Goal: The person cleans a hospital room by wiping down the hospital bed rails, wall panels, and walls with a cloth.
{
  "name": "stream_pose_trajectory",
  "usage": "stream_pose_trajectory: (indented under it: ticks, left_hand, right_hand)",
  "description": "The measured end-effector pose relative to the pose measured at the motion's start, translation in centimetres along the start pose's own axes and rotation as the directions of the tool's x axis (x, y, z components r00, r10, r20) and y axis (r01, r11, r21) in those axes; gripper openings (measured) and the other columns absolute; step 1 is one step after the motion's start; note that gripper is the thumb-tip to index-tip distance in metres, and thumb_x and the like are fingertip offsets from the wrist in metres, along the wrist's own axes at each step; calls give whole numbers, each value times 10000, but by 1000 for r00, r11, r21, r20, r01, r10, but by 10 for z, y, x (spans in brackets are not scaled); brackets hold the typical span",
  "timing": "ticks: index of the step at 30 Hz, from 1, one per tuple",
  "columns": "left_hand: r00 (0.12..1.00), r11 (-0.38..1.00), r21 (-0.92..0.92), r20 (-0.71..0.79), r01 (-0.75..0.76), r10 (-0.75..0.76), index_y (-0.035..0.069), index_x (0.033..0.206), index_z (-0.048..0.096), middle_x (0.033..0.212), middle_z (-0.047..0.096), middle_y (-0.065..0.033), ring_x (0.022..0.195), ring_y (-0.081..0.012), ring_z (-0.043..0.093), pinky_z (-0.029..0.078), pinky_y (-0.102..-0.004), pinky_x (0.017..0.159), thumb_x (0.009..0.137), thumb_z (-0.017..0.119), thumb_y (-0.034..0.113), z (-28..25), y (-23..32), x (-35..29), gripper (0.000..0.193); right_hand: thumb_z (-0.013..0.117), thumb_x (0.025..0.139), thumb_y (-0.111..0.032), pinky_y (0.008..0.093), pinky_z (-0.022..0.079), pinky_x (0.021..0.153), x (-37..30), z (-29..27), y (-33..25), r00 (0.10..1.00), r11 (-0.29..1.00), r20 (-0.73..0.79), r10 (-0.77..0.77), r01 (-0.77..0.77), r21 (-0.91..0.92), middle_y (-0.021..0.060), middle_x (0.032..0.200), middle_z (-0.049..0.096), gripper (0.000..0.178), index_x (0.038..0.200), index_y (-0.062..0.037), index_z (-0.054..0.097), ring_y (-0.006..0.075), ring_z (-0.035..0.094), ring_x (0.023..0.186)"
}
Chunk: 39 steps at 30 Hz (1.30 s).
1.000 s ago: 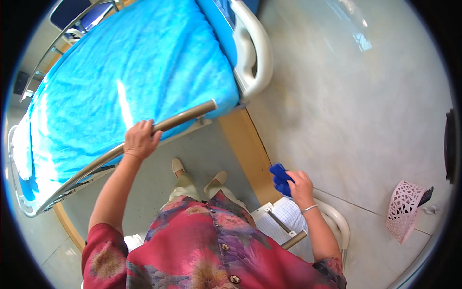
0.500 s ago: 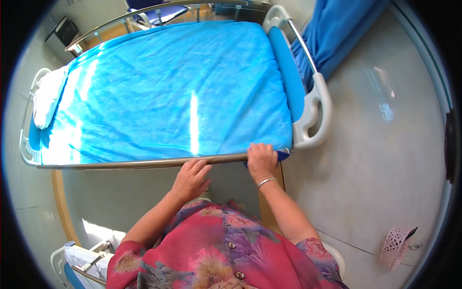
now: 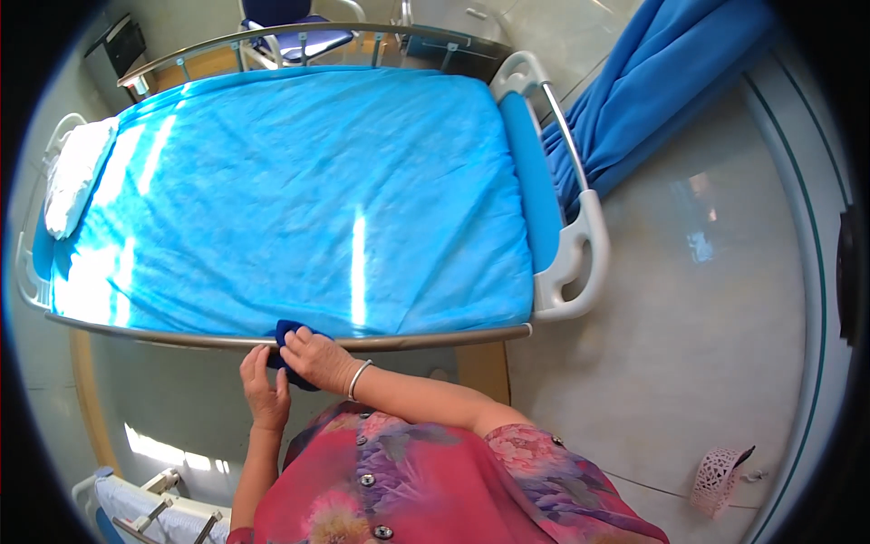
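My right hand (image 3: 319,361) is closed round a dark blue cloth (image 3: 288,328), which is wrapped over the brown metal side rail (image 3: 435,343) of a hospital bed. Just left of it, my left hand (image 3: 265,401) is raised at the rail with its fingers stretched upward, holding nothing. Whether those fingertips touch the rail, I cannot tell. Beyond the rail, a bright blue sheet (image 3: 299,199) covers the mattress, with some creases and strips of sunlight across it. A white pillow (image 3: 80,177) lies at the left end.
A white and blue end board (image 3: 575,263) bounds the bed's right side, beside a blue curtain (image 3: 643,100). Behind the far rail (image 3: 344,29) stands a blue chair (image 3: 313,43). A pink basket (image 3: 715,480) is at lower right, another bed (image 3: 159,508) at lower left.
My right hand has travelled left along the rail with the cloth, from near the right end to left of the middle. My left hand has also shifted left.
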<state>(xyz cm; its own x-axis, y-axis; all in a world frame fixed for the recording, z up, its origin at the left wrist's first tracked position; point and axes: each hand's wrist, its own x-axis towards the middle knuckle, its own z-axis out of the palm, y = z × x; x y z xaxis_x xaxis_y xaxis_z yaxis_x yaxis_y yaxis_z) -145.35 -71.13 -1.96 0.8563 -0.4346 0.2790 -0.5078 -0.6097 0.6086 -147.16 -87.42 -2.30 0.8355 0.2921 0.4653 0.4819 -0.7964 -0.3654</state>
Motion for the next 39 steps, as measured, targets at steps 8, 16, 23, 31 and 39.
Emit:
stream_pose_trajectory:
  ticks: [8,16,23,31,39]
  left_hand:
    - [995,988,122,41,-96,92,18,1001,556,1046,538,-129,1028,-324,471,362,-409,910,725,603,51,28,32,27,282]
    - [944,944,263,209,197,-255,96,853,649,731,637,-84,694,-279,594,440,-390,714,766,594,243,98,75,66,179]
    - [934,889,347,86,299,-347,112,844,666,733,643,-87,671,-284,605,468,-379,625,754,594,253,112,84,71,182]
    - [910,841,427,87,333,-405,97,854,665,745,645,-97,681,-272,611,468,-375,633,763,591,262,112,78,68,203]
    - [906,820,485,122,303,-406,101,862,657,787,642,-102,734,-288,602,460,-378,662,802,544,296,111,78,73,233]
  right_hand:
    - [466,748,-10,396,447,743,-70,-100,94,822,840,-176,542,-531,108,150,842,577,188,891,-33,586,326,541,806]
    - [489,789,24,332,453,803,-143,-332,199,446,656,-644,621,-746,115,120,940,594,218,955,-36,617,267,576,881]
    - [507,842,-195,399,434,822,-298,-373,300,314,338,-549,774,-939,-61,169,1004,573,246,983,-28,621,318,546,938]
    - [648,708,-433,437,461,787,-217,-371,293,215,113,-382,899,-956,-272,230,993,587,582,1053,18,522,386,568,908]
    - [676,676,-376,419,460,804,-210,-390,327,322,293,-294,900,-946,-141,255,979,592,587,1047,53,525,397,563,925]
